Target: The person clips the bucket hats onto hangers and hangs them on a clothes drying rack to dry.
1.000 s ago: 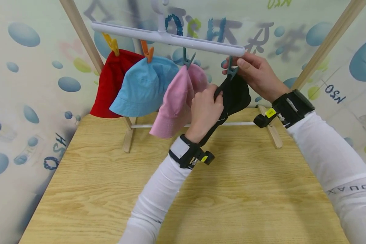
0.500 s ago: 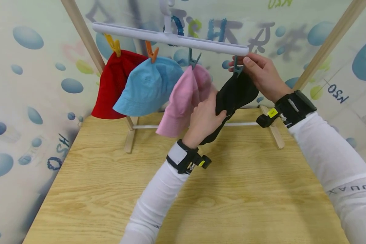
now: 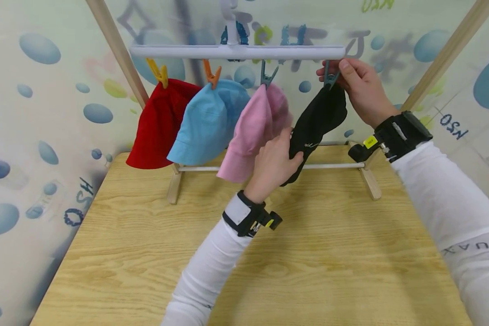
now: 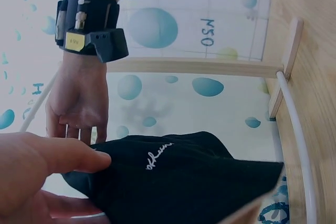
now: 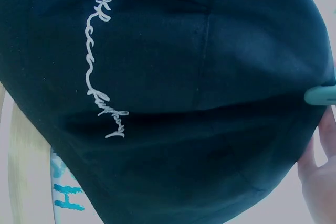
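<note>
A black bucket hat (image 3: 319, 113) with white script hangs from a dark green clothespin (image 3: 330, 80) at the right end of the white hanger (image 3: 236, 52). My left hand (image 3: 273, 163) holds the hat's left edge, thumb in front and fingers behind, as the left wrist view shows with the thumb (image 4: 84, 156). My right hand (image 3: 364, 88) is at the hanger's end, its fingers fairly straight behind the clothespin. In the right wrist view, the hat's lettering faces the camera, and the right fingers (image 5: 317, 171) lie below the clothespin (image 5: 321, 96).
Left of the black hat hang a pink hat (image 3: 254, 131), a light blue hat (image 3: 209, 122) and a red hat (image 3: 160, 127), each on its own clothespin. Wooden posts (image 3: 118, 50) flank the hanger. A white rod (image 3: 330, 166) crosses low above the wooden table (image 3: 146, 253).
The hanger has levelled, its right end rising, and the hats have swung right. The left hand has shifted slightly down along the black hat. The right hand has moved slightly right with the hanger's end.
</note>
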{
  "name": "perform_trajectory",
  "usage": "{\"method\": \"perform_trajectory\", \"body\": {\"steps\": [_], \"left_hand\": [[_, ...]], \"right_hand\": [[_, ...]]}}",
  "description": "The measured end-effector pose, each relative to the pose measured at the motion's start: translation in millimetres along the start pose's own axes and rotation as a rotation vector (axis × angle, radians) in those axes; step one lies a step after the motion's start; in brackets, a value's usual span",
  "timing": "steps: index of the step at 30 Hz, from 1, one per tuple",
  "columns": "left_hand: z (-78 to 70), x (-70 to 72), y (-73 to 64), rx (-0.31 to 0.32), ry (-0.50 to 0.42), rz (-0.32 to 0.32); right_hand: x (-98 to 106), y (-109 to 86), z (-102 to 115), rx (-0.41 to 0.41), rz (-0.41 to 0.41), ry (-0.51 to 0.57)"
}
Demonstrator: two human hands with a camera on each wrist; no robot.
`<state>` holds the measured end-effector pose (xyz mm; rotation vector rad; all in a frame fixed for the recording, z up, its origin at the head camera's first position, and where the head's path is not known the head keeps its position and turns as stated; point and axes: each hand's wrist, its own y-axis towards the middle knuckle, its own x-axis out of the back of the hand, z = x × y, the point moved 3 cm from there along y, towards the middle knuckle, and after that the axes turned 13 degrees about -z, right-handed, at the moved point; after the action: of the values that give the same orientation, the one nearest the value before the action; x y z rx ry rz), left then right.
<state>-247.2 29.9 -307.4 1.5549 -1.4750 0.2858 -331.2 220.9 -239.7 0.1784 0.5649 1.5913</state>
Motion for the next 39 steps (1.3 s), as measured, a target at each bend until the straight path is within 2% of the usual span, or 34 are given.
{"method": "perform_trajectory", "body": {"steps": [10,19,25,30,33,39], "left_hand": [[-0.9,-3.9,-4.2,-0.008,-0.012,0.012],[0.1,-9.8,-7.6,-0.017,0.006,0.008],[1.1,-11.6,-12.1,-0.037,0.021,0.016],[5.0,-16.6,-23.4,-0.075,0.067,-0.001],[11.1,-20.8,-33.0,-0.082,0.111,-0.010],[31.5,-28.2,-55.3,-0.001,0.143,0.039]], "right_hand": [[11,11.0,9,0.016,-0.061,-0.046],[25,8.6,9,0.011,-0.068,-0.051],[25,5.0,8,0.010,-0.087,-0.057],[21,4.2,3,-0.040,-0.156,-0.115],[19,3.9,0,-0.056,-0.162,-0.183],[13,5.2,-3,-0.047,-0.164,-0.254]]}}
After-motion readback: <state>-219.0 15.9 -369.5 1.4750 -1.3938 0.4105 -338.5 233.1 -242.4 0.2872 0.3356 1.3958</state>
